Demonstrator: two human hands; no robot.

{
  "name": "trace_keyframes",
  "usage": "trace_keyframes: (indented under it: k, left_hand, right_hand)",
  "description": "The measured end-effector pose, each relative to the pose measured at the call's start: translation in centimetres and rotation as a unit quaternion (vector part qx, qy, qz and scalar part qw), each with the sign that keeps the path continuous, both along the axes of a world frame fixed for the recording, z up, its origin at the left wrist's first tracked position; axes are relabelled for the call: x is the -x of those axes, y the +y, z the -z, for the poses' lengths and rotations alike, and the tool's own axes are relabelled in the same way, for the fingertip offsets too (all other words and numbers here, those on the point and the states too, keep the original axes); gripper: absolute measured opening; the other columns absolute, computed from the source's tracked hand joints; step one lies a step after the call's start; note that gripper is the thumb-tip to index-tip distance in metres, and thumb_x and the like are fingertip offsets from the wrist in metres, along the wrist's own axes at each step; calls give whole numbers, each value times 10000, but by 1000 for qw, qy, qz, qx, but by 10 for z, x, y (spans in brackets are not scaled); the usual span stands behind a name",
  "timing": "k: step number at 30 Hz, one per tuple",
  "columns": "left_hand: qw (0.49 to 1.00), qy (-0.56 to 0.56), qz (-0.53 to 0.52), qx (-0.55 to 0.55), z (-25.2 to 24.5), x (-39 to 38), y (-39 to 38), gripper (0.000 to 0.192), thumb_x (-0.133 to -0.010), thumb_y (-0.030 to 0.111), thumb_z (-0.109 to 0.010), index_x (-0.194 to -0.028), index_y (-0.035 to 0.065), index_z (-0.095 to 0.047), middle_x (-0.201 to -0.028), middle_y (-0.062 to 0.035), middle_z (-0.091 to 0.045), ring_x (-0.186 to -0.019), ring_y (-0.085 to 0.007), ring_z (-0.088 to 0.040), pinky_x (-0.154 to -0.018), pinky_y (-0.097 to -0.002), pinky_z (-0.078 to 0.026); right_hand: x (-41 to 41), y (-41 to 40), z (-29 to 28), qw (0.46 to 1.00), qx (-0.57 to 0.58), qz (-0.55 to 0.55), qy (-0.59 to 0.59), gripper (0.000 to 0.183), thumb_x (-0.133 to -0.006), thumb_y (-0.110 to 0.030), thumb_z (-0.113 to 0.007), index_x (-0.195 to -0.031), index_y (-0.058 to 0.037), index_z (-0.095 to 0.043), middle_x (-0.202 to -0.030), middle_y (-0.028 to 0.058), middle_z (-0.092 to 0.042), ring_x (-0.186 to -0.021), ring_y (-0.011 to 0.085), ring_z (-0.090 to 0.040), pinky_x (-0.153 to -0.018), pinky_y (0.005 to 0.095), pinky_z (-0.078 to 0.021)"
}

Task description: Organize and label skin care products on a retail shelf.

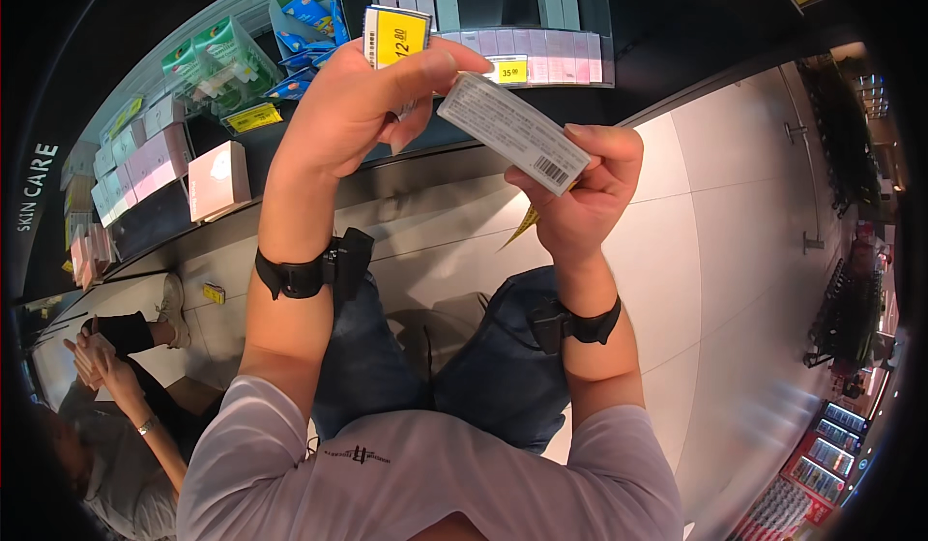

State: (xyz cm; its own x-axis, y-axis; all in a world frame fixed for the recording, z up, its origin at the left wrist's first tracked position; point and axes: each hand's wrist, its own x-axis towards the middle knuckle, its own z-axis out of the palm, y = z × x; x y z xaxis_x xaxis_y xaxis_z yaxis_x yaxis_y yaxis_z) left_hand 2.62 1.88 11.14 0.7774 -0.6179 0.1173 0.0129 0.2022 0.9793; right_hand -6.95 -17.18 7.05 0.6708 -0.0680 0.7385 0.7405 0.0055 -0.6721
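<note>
My right hand point(594, 186) pinches the lower end of a small white cardboard box point(511, 131). Dense print and a barcode cover the box face turned up to me. A yellow price tag point(523, 223), seen nearly edge-on, sticks out beneath that hand. My left hand point(355, 98) has a yellow and white price tag point(397, 37) between its fingers, possibly several stacked. Its thumb and index fingertip are at the box's upper left end; whether they press on it I cannot tell. Behind the hands, pink boxes point(558, 55) stand in a shelf tray with another price tag point(510, 69) on its front.
Green packs point(221, 55) and blue packets point(308, 19) stand on the shelf at left. A pink box point(217, 182) sits at the black shelf edge. Another person's hands point(101, 367) hold something small at lower left. A yellow item point(214, 293) lies on the tiled floor point(645, 251).
</note>
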Motion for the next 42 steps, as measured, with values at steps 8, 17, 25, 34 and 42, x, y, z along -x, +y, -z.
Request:
trace_keyframes:
  k: [8, 17, 25, 34, 42]
  left_hand:
    - [998, -18, -14, -58, -19, 17, -7, 486, -853, 389, -640, -1086, -38, -650, -834, -68, -668, -429, -32, -408, -398, -168, -275]
    - [996, -29, -54, -62, -29, 29, -13, 427, -825, 297, -646, -1095, -33, -648, -833, -47, -659, -448, -36, -422, -416, -166, -299]
    - [997, -21, -65, -47, -30, 31, -14, 400, -785, 222, -694, -1070, -50, -626, -834, -63, -659, -438, -37, -432, -410, -171, -319]
    - [996, -16, -77, -52, -32, 32, -16, 364, -774, 167, -702, -1061, -46, -635, -833, -59, -669, -443, -36, -436, -419, -169, -322]
    - [989, -59, -132, -29, -33, 28, -21, 325, -728, 66, -753, -1040, 7, -685, -843, -32, -709, -509, -22, -495, -458, -166, -376]
  right_hand:
    - [7, 5, 1, 999, -3, 26, -26, 440, -785, 147, -661, -1125, 6, -419, -956, 218, -660, -856, 254, -706, -711, 304, -604]
    - [10, 7, -2, 984, 50, 166, -45, 614, -658, 21, -848, -1100, -72, -433, -968, 79, -623, -855, 118, -653, -740, 215, -542]
    - [5, 1, 2, 994, 4, 90, -56, 525, -745, 112, -735, -1142, -4, -412, -1002, 205, -650, -884, 231, -698, -728, 285, -604]
    - [4, -2, 2, 994, 20, 98, -45, 492, -766, 112, -712, -1146, 5, -418, -928, 191, -670, -859, 202, -698, -737, 292, -603]
    - [6, 0, -6, 982, -126, 22, 140, 646, -749, 41, -767, -1296, -20, -429, -740, 27, -618, -664, 54, -584, -618, 165, -447]
